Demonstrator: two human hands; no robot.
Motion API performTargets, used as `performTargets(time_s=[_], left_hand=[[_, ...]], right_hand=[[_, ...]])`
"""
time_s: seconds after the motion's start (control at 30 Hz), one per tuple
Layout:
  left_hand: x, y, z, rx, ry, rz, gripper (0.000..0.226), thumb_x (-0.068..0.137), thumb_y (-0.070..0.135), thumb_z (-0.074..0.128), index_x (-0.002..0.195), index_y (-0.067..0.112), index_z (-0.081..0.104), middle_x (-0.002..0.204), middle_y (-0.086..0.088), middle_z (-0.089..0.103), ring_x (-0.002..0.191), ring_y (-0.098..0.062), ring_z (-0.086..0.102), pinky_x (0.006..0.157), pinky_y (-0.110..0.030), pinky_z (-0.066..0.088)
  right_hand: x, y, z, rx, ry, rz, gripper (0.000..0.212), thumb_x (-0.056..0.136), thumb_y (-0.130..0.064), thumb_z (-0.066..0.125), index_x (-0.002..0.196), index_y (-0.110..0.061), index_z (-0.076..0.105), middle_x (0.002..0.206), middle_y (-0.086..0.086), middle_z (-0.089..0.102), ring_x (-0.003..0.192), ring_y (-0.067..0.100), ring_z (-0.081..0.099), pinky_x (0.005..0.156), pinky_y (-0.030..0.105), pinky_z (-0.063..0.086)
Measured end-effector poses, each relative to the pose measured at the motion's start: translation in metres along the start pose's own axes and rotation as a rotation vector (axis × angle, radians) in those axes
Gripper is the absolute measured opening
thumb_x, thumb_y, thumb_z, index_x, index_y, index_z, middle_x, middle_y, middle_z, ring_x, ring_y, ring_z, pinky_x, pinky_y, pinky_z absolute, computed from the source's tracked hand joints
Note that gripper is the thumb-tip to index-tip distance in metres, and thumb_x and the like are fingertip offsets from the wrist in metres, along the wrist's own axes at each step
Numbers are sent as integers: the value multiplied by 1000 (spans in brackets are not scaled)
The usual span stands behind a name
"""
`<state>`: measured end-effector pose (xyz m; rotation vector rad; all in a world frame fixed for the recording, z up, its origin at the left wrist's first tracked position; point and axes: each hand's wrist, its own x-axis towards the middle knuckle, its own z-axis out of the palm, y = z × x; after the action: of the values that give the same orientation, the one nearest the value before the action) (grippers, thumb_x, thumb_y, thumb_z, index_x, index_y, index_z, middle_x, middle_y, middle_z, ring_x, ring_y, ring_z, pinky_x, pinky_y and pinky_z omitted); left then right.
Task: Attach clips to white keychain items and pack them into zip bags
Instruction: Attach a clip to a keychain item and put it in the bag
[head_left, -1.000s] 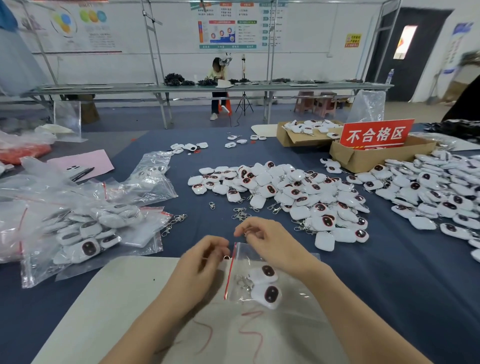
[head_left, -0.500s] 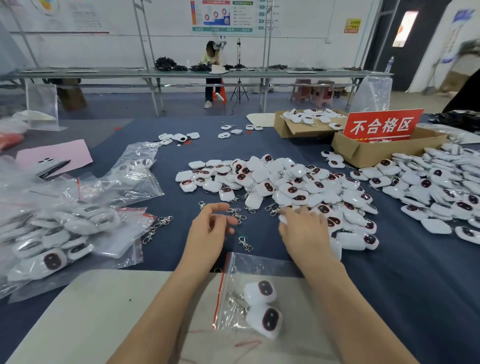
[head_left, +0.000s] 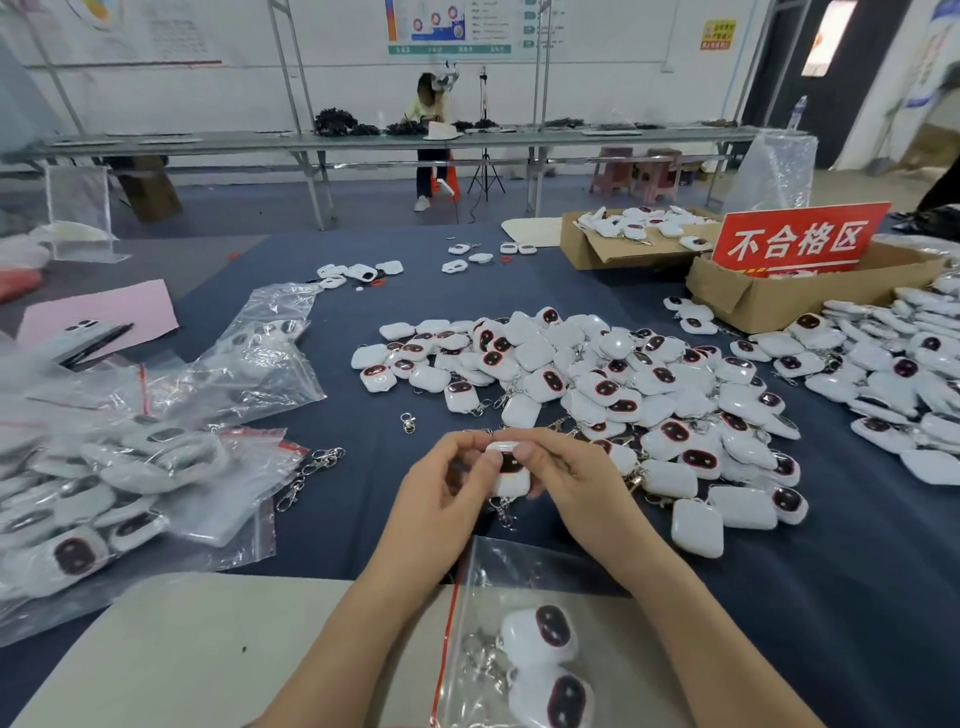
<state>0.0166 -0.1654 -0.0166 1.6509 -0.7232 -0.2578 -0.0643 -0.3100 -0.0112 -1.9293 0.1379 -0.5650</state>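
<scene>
A white keychain item with a dark red face is held over the blue table, between both hands. My left hand pinches its left side and my right hand pinches its right side. A metal clip chain dangles below it. Close to me lies a clear zip bag with a red seal, holding two white keychain items with clips. A big heap of white keychain items covers the table beyond my hands. A loose clip lies left of the heap.
Filled zip bags pile up at the left, with loose clips beside them. Two cardboard boxes and a red sign stand at the back right. Another heap of keychain items lies at the right. A person sits at a far table.
Both hands left the zip bag, reached to the heap and loose clips, and now hold one keychain item together in front of the heap. The bag lies flat near me.
</scene>
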Motion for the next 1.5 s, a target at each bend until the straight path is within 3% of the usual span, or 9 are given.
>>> performTargets(time_s=[0.23, 0.37, 0.53, 0.73, 0.87, 1.13, 1.5], left_hand=[[1, -1, -1, 18, -14, -23, 10, 100, 32, 61, 102, 30, 71, 81, 13, 73, 72, -1, 63, 66, -11, 47], [1, -1, -1, -3, 14, -46, 12, 102, 33, 57, 104, 30, 69, 79, 15, 71, 71, 0, 63, 67, -13, 49], [2, -1, -2, -46, -39, -46, 15, 101, 25, 60, 111, 29, 71, 94, 9, 76, 88, -7, 71, 82, -22, 57], [1, -1, -5, -43, -38, -34, 16, 100, 23, 62, 105, 32, 74, 86, 10, 76, 76, 0, 66, 72, -12, 52], [1, 0, -5, -49, -46, -53, 14, 100, 23, 62, 103, 29, 74, 78, 12, 73, 70, 4, 62, 67, -8, 47], [3, 2, -6, -23, -74, -39, 17, 101, 23, 61, 105, 32, 74, 88, -1, 74, 73, 1, 61, 69, -10, 49], [1, 3, -4, -24, -83, -27, 17, 101, 22, 60, 107, 32, 73, 93, 9, 77, 83, -2, 68, 77, -11, 51]], right_hand=[[3, 3, 2, 251, 44, 117, 26, 98, -20, 62, 103, -42, 75, 91, -8, 76, 81, 6, 69, 66, 25, 59], [2, 4, 3, 255, 23, 157, 25, 97, -12, 64, 104, -34, 73, 99, -9, 78, 92, 9, 73, 71, 23, 59], [0, 2, 0, 298, 37, 175, 30, 97, -10, 64, 94, -38, 75, 96, -8, 78, 92, 9, 73, 73, 21, 59], [-1, 1, 1, 310, 16, 154, 37, 98, -9, 63, 93, -44, 77, 99, -10, 78, 93, 7, 73, 72, 21, 59], [-1, 2, 2, 285, 11, 168, 29, 97, -10, 63, 101, -37, 74, 97, -10, 78, 91, 7, 73, 72, 21, 59], [-2, 3, 0, 286, 15, 186, 25, 97, -10, 64, 100, -32, 75, 96, -8, 78, 90, 8, 73, 74, 22, 60], [2, 8, 2, 305, 62, 212, 22, 96, -8, 64, 97, -26, 75, 92, -2, 79, 87, 12, 73, 69, 21, 59]])
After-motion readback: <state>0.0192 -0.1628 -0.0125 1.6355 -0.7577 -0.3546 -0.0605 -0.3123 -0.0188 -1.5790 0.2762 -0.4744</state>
